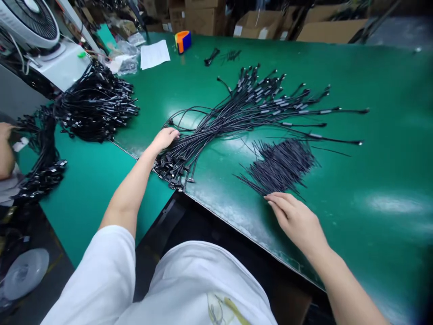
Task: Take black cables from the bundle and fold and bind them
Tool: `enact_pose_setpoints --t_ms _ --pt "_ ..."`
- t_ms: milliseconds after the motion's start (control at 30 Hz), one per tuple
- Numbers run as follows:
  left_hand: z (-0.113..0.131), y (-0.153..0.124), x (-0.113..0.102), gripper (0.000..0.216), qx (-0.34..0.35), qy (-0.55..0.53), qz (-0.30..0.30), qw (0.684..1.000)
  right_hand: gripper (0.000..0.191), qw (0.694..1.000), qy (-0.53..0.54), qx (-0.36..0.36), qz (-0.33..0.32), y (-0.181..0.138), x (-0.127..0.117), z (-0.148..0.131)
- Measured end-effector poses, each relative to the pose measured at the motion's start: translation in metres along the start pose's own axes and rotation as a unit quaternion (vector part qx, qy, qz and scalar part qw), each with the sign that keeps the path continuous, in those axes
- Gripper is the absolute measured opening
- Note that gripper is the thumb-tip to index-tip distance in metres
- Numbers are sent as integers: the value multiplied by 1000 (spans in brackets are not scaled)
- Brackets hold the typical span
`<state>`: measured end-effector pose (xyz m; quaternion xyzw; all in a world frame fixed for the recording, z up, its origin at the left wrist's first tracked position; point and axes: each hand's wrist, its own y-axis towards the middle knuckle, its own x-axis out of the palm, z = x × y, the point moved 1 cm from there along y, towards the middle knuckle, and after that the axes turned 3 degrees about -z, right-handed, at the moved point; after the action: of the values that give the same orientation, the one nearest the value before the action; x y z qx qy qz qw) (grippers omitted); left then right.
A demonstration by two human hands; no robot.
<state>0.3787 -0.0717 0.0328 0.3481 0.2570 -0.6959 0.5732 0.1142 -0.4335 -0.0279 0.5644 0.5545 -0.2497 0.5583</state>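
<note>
A bundle of black cables with small connectors at both ends lies fanned out across the green table. At its near left end is my left hand, fingers curled against the cables; its fingertips are partly hidden. A heap of thin black twist ties lies to the right of the bundle. My right hand is at the heap's near edge, thumb and fingers pinched together at the end of the ties. How many ties are between the fingertips cannot be made out.
More black cables are piled at the left, near a white fan. Behind are a white paper, an orange and blue tape roll and cardboard boxes. Another person's arm shows at the far left.
</note>
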Motion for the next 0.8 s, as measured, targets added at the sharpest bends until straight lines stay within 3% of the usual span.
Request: enact_pose_setpoints --t_ms 67,167,267,400,500,567,633,700,800 --pt "0 13 -4 23 20 -43 -15 999 21 1000 17 -1 -13 10 -1 -1" --pt "9 17 -11 26 86 -121 80 986 21 997 68 2 -27 41 -6 -2" --pt "16 19 -19 23 111 -116 117 980 24 994 110 13 -16 96 -6 2" --pt "10 33 -25 25 70 -107 152 980 48 998 57 23 -12 189 18 9" --pt "4 30 -24 23 27 -32 165 985 25 994 -9 19 -107 240 33 8" --pt "8 15 -17 33 49 29 166 984 19 993 1 9 -121 257 25 5" --pt "19 -7 -2 48 122 40 127 984 20 996 59 -8 -60 267 1 2" --pt "35 -27 16 53 177 -17 11 984 16 992 126 -25 19 272 -34 -2" --pt "60 -41 40 51 166 -182 -170 954 17 975 194 -40 97 281 -83 -12"
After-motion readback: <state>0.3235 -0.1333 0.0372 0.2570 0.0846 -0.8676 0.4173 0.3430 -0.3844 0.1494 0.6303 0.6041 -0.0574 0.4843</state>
